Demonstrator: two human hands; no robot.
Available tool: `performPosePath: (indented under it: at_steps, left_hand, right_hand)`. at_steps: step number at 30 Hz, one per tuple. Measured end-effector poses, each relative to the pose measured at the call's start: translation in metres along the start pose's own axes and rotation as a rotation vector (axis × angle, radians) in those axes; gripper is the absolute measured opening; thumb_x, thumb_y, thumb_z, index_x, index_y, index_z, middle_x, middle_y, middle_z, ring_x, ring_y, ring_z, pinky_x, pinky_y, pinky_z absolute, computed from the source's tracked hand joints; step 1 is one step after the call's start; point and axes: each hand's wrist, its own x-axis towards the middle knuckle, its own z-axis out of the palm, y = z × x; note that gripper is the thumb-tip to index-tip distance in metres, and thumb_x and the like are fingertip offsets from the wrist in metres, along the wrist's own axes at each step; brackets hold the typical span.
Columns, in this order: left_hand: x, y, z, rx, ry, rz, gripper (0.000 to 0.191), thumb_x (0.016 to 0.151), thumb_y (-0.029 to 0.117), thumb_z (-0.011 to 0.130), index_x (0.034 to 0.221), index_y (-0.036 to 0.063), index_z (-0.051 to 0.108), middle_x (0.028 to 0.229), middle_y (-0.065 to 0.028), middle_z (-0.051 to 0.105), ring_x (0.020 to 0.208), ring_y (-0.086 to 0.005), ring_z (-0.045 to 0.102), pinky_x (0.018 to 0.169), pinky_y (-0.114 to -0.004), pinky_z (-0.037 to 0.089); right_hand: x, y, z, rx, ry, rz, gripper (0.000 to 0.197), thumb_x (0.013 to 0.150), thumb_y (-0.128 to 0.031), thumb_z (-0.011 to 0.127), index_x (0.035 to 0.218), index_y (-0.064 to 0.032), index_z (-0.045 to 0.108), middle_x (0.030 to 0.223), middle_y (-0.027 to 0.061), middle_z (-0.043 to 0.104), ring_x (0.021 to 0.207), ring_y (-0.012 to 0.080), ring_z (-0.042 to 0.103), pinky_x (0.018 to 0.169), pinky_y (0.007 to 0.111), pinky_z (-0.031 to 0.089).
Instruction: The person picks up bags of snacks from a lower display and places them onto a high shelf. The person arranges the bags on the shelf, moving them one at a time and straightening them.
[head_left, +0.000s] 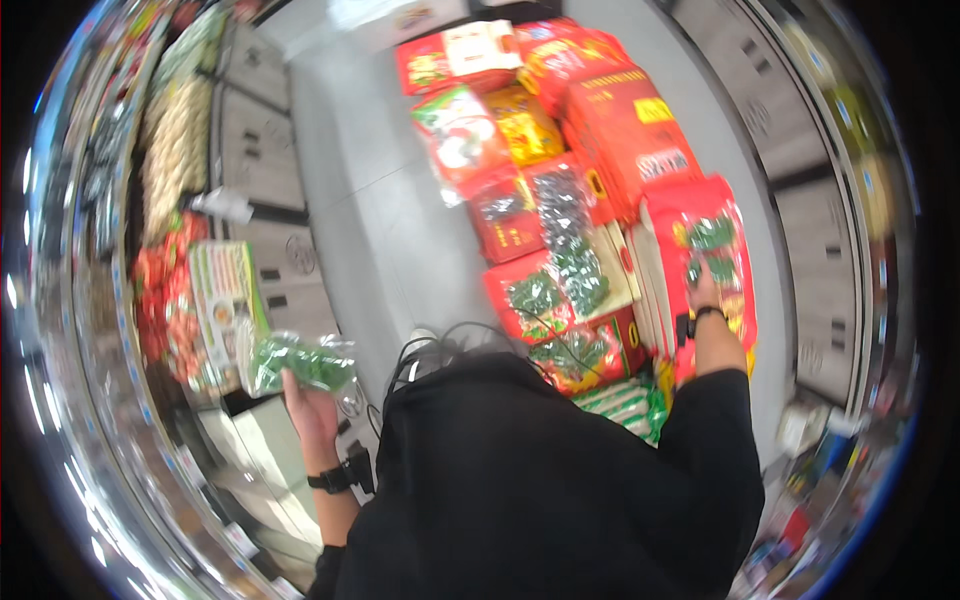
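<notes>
My left hand (309, 409) grips a clear plastic bag of green leafy produce (300, 364) at the left, beside the produce display. Over on the right, my right hand (705, 289) is on a similar small clear bag of greens (721, 270) lying on a red package (675, 214). Its fingers look closed around the bag, though blur hides the exact hold. Just above lies another bag of greens (711, 232). More clear bags of greens (581, 281) rest on the stacked goods in front of me.
Red cartons (626, 127), a yellow packet (525, 124) and a dark-filled clear bag (559, 199) form a pile on the grey floor (367, 202). Wood-look cabinets (259, 142) line the left, below red produce (161, 274) and a printed card (221, 289). Thin black cables (465, 326) hang before me.
</notes>
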Motion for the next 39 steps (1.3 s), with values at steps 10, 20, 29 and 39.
performPosePath:
  at_steps: [10, 20, 29, 39]
  left_hand:
    - [-0.033, -0.02, -0.015, 0.008, 0.202, -0.014, 0.047, 0.088, 0.028, 0.06, 0.124, 0.0028, 0.045, 0.114, -0.0079, 0.056, 0.105, -0.0206, 0.054, 0.093, -0.039, 0.041]
    - [-0.055, -0.03, -0.071, -0.075, 0.254, 0.077, 0.043, 0.089, 0.036, 0.058, 0.12, 0.0059, 0.054, 0.111, -0.0056, 0.06, 0.104, -0.0187, 0.056, 0.094, -0.038, 0.041]
    - [-0.126, -0.004, -0.172, 0.083, 0.403, 0.267, 0.043, 0.083, 0.03, 0.067, 0.115, 0.0036, 0.057, 0.109, -0.0073, 0.061, 0.099, -0.017, 0.057, 0.088, -0.032, 0.045]
    - [-0.263, 0.015, -0.298, 0.146, 0.601, 0.393, 0.049, 0.076, 0.019, 0.075, 0.117, 0.0028, 0.054, 0.101, -0.0061, 0.063, 0.09, -0.0144, 0.059, 0.08, -0.029, 0.047]
  right_hand:
    - [0.009, -0.031, -0.062, -0.624, -0.398, 0.018, 0.02, 0.09, -0.03, 0.051, 0.08, -0.0126, 0.053, 0.068, -0.0007, 0.052, 0.056, 0.013, 0.05, 0.051, 0.024, 0.044]
    - [-0.1, 0.056, 0.148, -0.895, -0.363, 0.216, 0.022, 0.09, -0.031, 0.053, 0.099, -0.0123, 0.058, 0.083, 0.0009, 0.061, 0.073, 0.0137, 0.058, 0.059, 0.03, 0.048]
    - [-0.235, 0.162, 0.292, -1.011, -0.716, 0.23, 0.023, 0.089, -0.031, 0.053, 0.102, -0.0127, 0.059, 0.086, 0.0008, 0.062, 0.075, 0.014, 0.058, 0.062, 0.031, 0.048]
    - [-0.398, 0.278, 0.352, -1.127, -1.001, 0.252, 0.024, 0.089, -0.031, 0.053, 0.104, -0.0133, 0.059, 0.089, 0.0008, 0.062, 0.078, 0.0144, 0.059, 0.065, 0.033, 0.049]
